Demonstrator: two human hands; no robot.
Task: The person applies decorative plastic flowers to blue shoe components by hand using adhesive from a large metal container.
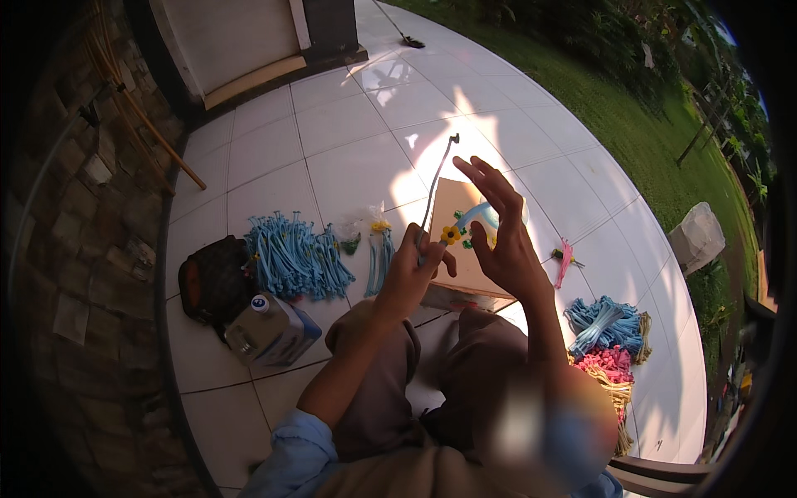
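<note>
My left hand (412,270) is closed around a thin dark stick (435,183), which slants up and away to a small bent tip. Next to its fingertips is a yellow flower (451,234) with a dark centre. A light blue strip (473,216) runs from the flower toward my right hand (510,245). That hand is raised, its fingers stretched and thumb apart, with nothing visibly gripped. Below both hands, a tan cardboard box (469,278) carries small green pieces (462,217) and a round whitish-blue item (488,214), partly hidden by my right hand.
Left on the tiles lie a large pile of light blue stems (299,257), a smaller bundle (380,261), a plastic jug (274,332) and a dark bag (214,282). Rightward are a pink bundle (565,264), more blue stems (610,324), pink pieces (608,363) and a white sack (697,236).
</note>
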